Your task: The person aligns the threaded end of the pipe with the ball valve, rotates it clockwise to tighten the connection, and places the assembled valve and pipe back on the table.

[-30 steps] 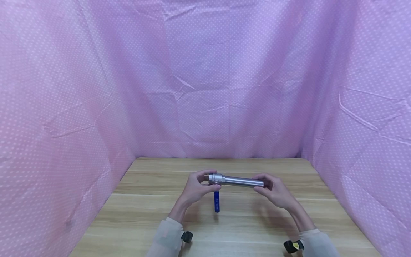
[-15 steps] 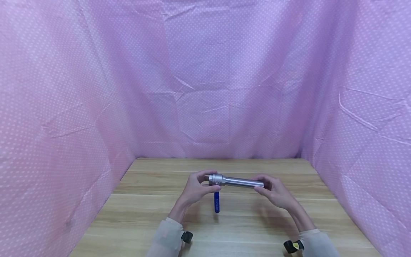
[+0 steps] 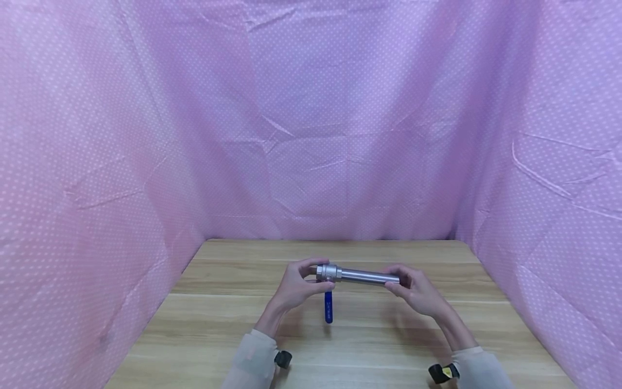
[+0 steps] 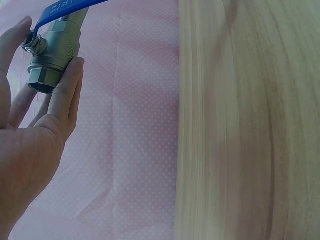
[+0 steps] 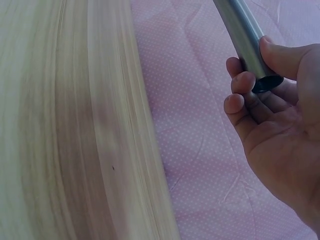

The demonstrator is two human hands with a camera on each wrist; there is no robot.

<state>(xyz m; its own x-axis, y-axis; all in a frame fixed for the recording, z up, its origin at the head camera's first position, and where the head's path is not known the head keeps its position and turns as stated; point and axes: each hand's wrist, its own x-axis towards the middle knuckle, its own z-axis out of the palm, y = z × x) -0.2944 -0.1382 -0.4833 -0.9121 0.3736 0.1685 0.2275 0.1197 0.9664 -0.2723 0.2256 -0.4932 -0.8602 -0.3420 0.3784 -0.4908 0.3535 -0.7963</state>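
Note:
A steel ball valve [image 3: 329, 272] with a blue lever handle [image 3: 328, 308] is held above the table by my left hand [image 3: 297, 283], thumb on the near side and fingers on the far side. From the valve's right end a straight steel pipe [image 3: 366, 276] runs right, tilted slightly down. My right hand [image 3: 415, 289] grips the pipe's free end between thumb and fingers. The right wrist view shows the open mouth of the pipe [image 5: 245, 45]. In the left wrist view the valve body [image 4: 56, 47] has a hex end facing the palm. The joint's inside is hidden.
Below the hands lies a wood-grain table [image 3: 233, 324]. Pink dotted cloth [image 3: 311, 162] hangs behind it and on both sides. Black devices sit at the left wrist [image 3: 283, 359] and the right wrist [image 3: 443, 373].
The valve, its handle and the pipe have sunk very slightly in the head view. Both hands keep their grip and stay almost in place.

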